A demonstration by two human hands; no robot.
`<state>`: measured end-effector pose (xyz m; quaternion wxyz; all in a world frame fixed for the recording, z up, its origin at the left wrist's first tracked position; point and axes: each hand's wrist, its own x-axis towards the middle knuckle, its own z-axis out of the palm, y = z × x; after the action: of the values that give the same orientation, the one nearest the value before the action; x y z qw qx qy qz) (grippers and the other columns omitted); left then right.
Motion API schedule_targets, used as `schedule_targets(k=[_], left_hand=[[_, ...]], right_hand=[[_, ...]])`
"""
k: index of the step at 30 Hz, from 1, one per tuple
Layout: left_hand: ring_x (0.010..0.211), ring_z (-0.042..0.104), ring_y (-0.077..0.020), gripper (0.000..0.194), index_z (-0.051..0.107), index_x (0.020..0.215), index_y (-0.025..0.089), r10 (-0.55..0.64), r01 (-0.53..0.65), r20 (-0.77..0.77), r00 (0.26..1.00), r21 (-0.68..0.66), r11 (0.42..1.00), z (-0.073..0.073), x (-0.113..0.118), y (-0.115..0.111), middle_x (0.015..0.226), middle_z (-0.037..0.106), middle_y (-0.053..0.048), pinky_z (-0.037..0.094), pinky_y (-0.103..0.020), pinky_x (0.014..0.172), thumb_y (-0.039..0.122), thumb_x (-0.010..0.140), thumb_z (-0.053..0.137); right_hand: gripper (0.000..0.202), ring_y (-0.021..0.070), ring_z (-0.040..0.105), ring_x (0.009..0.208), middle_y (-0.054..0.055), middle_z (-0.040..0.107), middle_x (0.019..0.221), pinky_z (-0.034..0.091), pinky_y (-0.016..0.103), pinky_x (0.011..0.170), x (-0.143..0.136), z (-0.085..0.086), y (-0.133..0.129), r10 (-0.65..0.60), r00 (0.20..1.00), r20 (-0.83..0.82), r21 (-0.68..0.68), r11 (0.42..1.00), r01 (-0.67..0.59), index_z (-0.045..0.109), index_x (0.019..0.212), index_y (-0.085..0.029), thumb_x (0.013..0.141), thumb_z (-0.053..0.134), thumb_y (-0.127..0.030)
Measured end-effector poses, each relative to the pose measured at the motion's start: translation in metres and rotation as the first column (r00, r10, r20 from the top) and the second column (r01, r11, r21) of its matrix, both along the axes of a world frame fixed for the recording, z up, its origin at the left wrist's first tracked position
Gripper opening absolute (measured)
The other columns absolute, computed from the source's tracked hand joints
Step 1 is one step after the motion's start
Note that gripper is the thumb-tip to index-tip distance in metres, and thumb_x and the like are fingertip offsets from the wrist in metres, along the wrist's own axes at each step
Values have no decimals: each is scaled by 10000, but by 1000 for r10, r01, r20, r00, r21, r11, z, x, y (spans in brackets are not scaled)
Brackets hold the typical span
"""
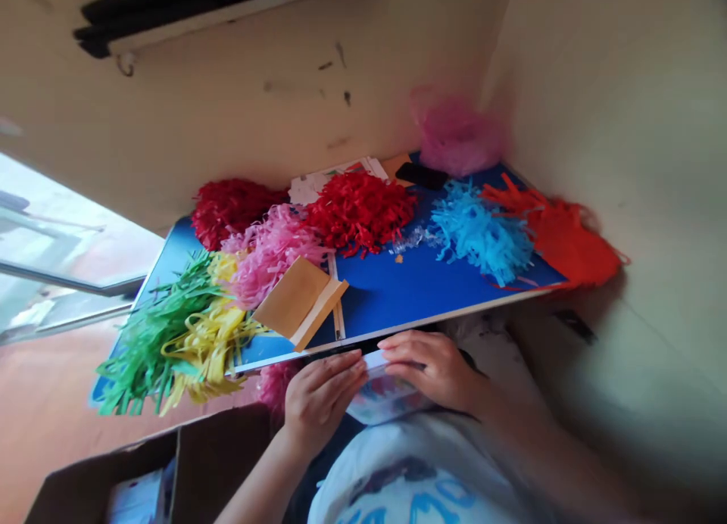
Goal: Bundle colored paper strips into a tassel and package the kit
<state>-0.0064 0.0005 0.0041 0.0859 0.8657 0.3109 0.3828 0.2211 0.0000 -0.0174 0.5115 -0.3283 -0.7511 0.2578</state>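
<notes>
A clear plastic package [380,403] with a pale top edge and some blue and red showing through rests in front of my body, just below the table's front edge. My left hand [323,395] grips its left side, fingers stretched along the top edge. On the other side, my right hand [435,369] has its fingers bent over the same edge. Whether it is a bag or a box I cannot tell. On the table above lies an open brown cardboard envelope [298,297], near my left hand.
The blue folding table [391,293] carries shredded bunches: green [153,335], yellow [210,346], pink [276,251], red [360,210], light blue [482,232] and orange [573,240]. A black phone [421,176] lies behind. A cardboard box [221,456] stands at lower left.
</notes>
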Motion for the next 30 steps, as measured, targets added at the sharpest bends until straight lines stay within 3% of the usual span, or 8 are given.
schedule_targets(k=[3, 6, 10, 14, 21, 26, 30], left_hand=[[828, 740, -185, 127, 714, 963, 150, 66, -64, 97, 993, -21, 998, -7, -5, 4, 913, 768, -82, 629, -281, 733, 172, 840, 695], [802, 740, -171, 118, 712, 954, 148, 66, -67, 155, 986, -2, 998, -3, -9, 0, 894, 769, -74, 629, -266, 722, 168, 839, 697], [806, 741, -161, 148, 717, 972, 176, 95, -87, 175, 980, -52, 995, 1, -14, -3, 905, 770, -65, 626, -248, 737, 198, 825, 717], [812, 744, -174, 172, 737, 974, 175, 89, -48, 251, 964, -165, 985, -12, -16, 8, 918, 768, -102, 627, -251, 716, 287, 862, 670], [839, 747, -184, 186, 752, 985, 210, 108, -9, 387, 916, -251, 968, -20, -15, 7, 946, 777, -82, 629, -275, 744, 143, 818, 703], [822, 747, -199, 92, 766, 885, 195, 245, -23, 444, 862, -448, 894, -32, -9, 15, 894, 782, -84, 624, -293, 723, 180, 820, 704], [874, 737, -209, 155, 756, 900, 179, 320, -75, 437, 841, -491, 868, -42, -1, 24, 925, 774, -106, 613, -324, 761, 237, 893, 613]], right_hand=[[99, 171, 731, 876, 66, 767, 956, 599, 284, 807, -1, 1, 8, -23, 999, -37, -68, 997, 21, 719, 949, -208, 865, 687, -249], [103, 179, 738, 858, 62, 773, 937, 605, 293, 802, 1, 14, 4, -20, 1000, 12, -111, 994, 22, 743, 938, -213, 855, 700, -259], [186, 208, 721, 963, 65, 747, 1081, 599, 336, 859, 5, 21, -2, -41, 993, 109, -185, 981, 61, 740, 1041, -251, 869, 680, -291], [245, 223, 722, 963, 68, 755, 1056, 596, 357, 870, 11, 5, 6, -93, 985, 143, -251, 960, 127, 737, 1075, -253, 857, 688, -356], [185, 218, 728, 934, 57, 764, 1020, 596, 351, 857, 16, -5, 9, -76, 989, 127, -263, 959, 108, 753, 1022, -261, 854, 693, -309], [223, 242, 723, 963, 72, 758, 1041, 602, 379, 852, 13, -17, 23, -74, 993, 89, -409, 906, 104, 758, 1007, -244, 867, 660, -389], [275, 255, 695, 1038, 94, 738, 1102, 569, 412, 918, 7, -31, 38, -99, 991, 85, -441, 889, 126, 743, 1029, -222, 882, 628, -425]])
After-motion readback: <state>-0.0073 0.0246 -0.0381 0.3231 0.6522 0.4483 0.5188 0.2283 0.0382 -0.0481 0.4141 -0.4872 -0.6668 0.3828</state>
